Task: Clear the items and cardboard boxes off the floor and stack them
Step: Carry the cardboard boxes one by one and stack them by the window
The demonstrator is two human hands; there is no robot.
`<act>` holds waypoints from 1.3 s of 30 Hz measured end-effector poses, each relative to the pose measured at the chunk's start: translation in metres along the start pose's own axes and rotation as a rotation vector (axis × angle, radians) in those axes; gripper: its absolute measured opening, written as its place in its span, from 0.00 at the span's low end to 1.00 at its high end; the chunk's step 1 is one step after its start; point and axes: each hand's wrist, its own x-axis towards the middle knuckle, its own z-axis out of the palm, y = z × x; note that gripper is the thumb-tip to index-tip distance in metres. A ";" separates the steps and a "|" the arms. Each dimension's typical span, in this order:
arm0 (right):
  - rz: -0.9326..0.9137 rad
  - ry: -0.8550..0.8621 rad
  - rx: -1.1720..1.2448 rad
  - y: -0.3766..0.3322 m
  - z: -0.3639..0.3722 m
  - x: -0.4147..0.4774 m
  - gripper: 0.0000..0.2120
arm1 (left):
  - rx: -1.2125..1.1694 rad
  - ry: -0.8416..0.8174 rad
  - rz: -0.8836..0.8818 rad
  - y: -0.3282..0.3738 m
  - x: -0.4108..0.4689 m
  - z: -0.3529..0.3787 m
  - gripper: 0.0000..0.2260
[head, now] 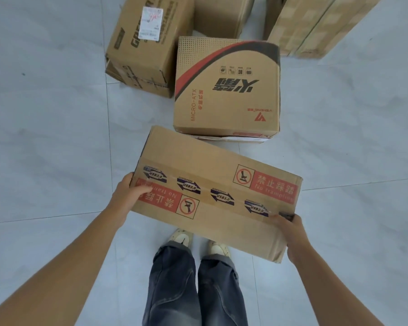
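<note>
Here, left hand (130,194) and right hand (290,229) gripping "No trampling" USB3.0 box (212,165), MICRO-ATX box (226,95) possibly touching

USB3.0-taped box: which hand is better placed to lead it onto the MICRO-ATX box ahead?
Probably left. The left hand grips the end reaching nearest the MICRO-ATX box; the right hand holds the USB3.0-taped box at its near corner, farther back.

I am standing in what is looking like a stockroom for computer parts: shipping boxes are sitting straight on a pale tiled floor (45,137), a MICRO-ATX carton (226,90) just beside a labelled carton (141,48), and a USB3.0-taped carton (212,184) is carrying no-trampling warnings.
</note>
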 end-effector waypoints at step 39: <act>-1.536 -1.602 -0.580 0.099 0.250 -0.913 0.20 | -0.919 1.686 0.668 -0.337 -0.849 -0.380 0.19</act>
